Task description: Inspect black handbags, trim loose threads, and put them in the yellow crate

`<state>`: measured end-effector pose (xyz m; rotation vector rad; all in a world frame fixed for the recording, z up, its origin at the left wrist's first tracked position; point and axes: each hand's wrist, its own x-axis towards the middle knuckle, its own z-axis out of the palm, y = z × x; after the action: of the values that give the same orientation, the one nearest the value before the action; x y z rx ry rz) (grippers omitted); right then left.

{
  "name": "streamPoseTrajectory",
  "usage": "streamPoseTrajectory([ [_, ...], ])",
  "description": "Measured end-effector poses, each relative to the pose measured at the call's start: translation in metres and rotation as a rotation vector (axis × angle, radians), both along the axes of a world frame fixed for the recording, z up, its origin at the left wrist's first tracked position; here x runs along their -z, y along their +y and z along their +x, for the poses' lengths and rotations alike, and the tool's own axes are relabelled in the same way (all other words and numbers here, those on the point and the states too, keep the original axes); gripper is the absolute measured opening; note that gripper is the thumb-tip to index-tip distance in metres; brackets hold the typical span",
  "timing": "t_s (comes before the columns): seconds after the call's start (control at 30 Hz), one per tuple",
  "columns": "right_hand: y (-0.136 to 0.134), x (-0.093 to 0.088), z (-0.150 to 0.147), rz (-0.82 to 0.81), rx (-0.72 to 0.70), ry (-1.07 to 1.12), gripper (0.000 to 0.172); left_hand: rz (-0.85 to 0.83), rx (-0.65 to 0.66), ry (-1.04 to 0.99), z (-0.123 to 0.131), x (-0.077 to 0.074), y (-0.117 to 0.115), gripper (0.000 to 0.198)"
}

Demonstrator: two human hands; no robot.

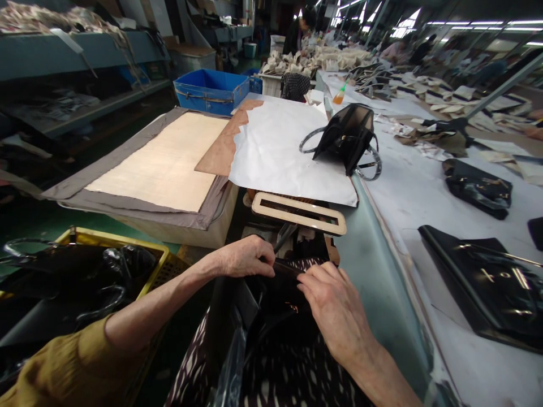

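Note:
A black handbag (271, 305) rests on my lap, against dark patterned cloth. My left hand (250, 257) is closed on the bag's upper edge, thumb and fingers pinched together. Across from it, my right hand (331, 299) grips the same edge with bent fingers. Clear plastic wrapping (231, 367) hangs from the bag near my legs. Just beyond the hands stands a cream oblong frame (299, 213) with a long slot. The inside of the bag is mostly too dark to make out.
On my left a yellow crate (163, 254) holds black bags. Ahead are a board-topped bin (156, 161), a blue tub (212, 90) and white sheeting (280, 147) with a black handbag (348, 135) on it. The right-hand table (399, 209) bears more black bags (487, 282). People are in the background.

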<state>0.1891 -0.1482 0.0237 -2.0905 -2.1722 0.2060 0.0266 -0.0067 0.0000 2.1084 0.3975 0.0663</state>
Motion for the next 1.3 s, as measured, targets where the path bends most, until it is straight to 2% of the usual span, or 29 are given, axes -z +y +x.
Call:
streamPoseTrajectory([
  [0.2,0.002,0.000,-0.003,0.030,-0.022,-0.057,0.015,0.052,-0.049,0.062,0.002,0.005,0.000,0.019],
  [0.53,0.008,0.001,-0.005,-0.080,0.032,-0.128,0.020,0.081,-0.072,0.113,0.007,0.006,-0.004,0.017],
  [0.77,0.008,0.008,-0.005,-0.019,0.127,-0.101,0.012,0.120,-0.088,0.129,0.006,-0.001,-0.004,0.021],
  [0.93,0.010,0.009,-0.005,-0.006,0.087,-0.098,0.017,0.138,-0.130,0.192,0.011,-0.003,-0.006,0.019],
  [1.13,0.010,0.013,-0.004,0.045,0.085,-0.101,0.019,0.163,-0.251,0.245,0.015,0.000,-0.011,0.015],
  [1.3,0.015,0.023,0.001,0.044,0.153,-0.109,0.018,0.216,-0.266,0.253,0.018,0.004,-0.013,0.015],
])
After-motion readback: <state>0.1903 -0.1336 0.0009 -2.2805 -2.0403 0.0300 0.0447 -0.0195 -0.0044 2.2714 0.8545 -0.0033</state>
